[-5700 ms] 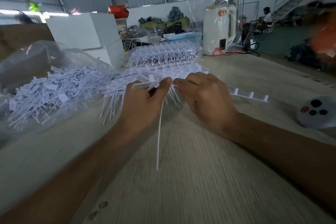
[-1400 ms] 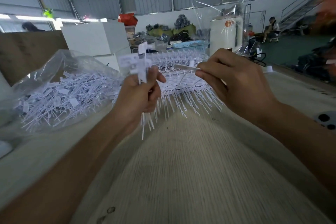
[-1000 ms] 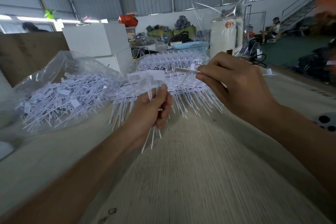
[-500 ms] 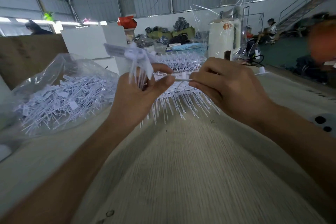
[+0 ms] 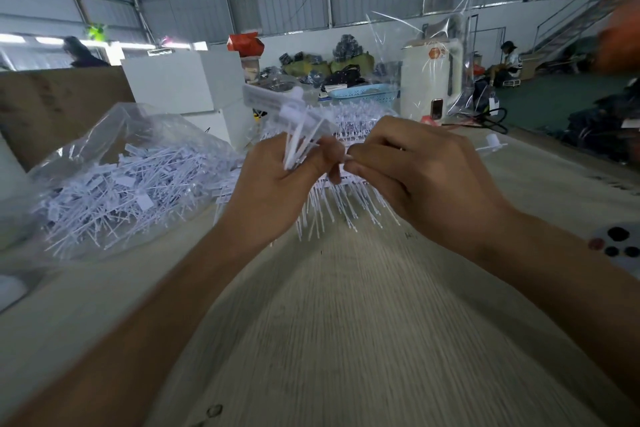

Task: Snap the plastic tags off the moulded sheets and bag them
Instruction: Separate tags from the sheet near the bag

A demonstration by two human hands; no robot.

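My left hand (image 5: 277, 184) grips a bundle of loose white plastic tags (image 5: 294, 125), their flat heads fanned out above my fingers. My right hand (image 5: 415, 177) is level with it, thumb and forefinger pinching the end of one thin tag right against my left thumb. Behind both hands lies a stack of moulded tag sheets (image 5: 346, 198) with rows of white stems pointing toward me. At the left a clear plastic bag (image 5: 114, 180) lies open on the table, full of separated tags.
The wood-grain table (image 5: 363, 322) stretches toward me. A round grey object with dark dots (image 5: 616, 246) sits at the right edge. White boxes (image 5: 180, 83), a blue basket (image 5: 363, 92) and a wrapped white appliance (image 5: 429, 80) stand behind the sheets. A bare strip (image 5: 491, 144) lies at the far right.
My right hand has closed the gap and now meets my left thumb. The tag bundle in my left hand has tilted, its heads swinging a little to the right.
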